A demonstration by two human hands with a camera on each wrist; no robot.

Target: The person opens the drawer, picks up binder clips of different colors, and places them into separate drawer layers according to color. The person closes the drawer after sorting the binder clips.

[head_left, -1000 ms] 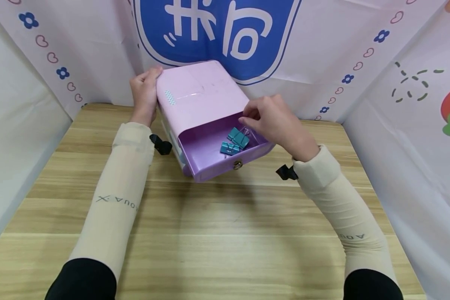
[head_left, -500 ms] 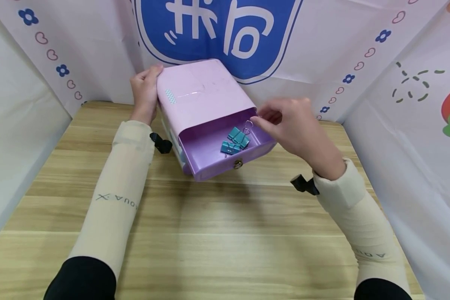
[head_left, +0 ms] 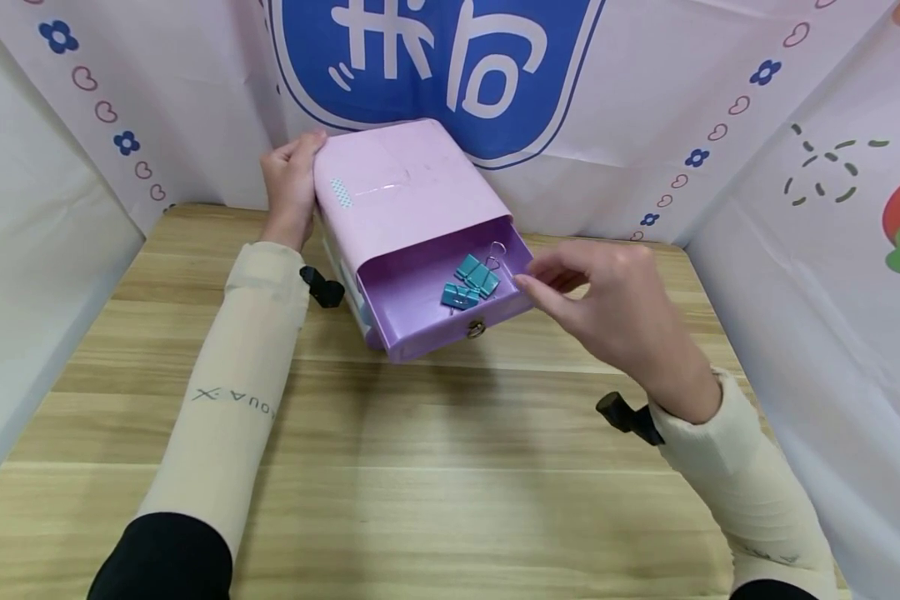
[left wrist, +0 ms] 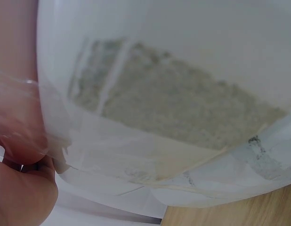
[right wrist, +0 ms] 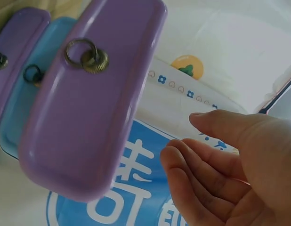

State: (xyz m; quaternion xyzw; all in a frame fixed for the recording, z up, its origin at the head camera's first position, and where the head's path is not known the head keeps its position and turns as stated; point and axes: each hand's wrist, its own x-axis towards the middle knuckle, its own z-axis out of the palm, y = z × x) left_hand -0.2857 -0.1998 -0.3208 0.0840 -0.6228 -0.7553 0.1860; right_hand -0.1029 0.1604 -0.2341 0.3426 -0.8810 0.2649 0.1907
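Note:
A pink drawer organizer [head_left: 408, 183] stands askew at the back of the table, its top purple drawer [head_left: 412, 321] pulled out. Inside that drawer lie teal binder clips [head_left: 461, 296] with wire handles, toward its right side. My left hand [head_left: 288, 187] grips the organizer's back left corner; part of its fingers is hidden behind it. My right hand [head_left: 615, 308] is beside the drawer's front right corner, fingers loosely bent. In the right wrist view that hand holds nothing and appears apart from the drawer front [right wrist: 98, 117], which has a ring pull [right wrist: 91, 59].
A blue drawer [right wrist: 37, 89] and another purple drawer [right wrist: 20, 52] sit beneath, both pushed in. A printed cloth [head_left: 645, 108] rises behind the organizer, and white cloth walls flank the wooden table [head_left: 435, 483].
My right hand has moved from over the drawer's right side, out to the right and then toward me. The left hand, organizer and clips stay nearly still.

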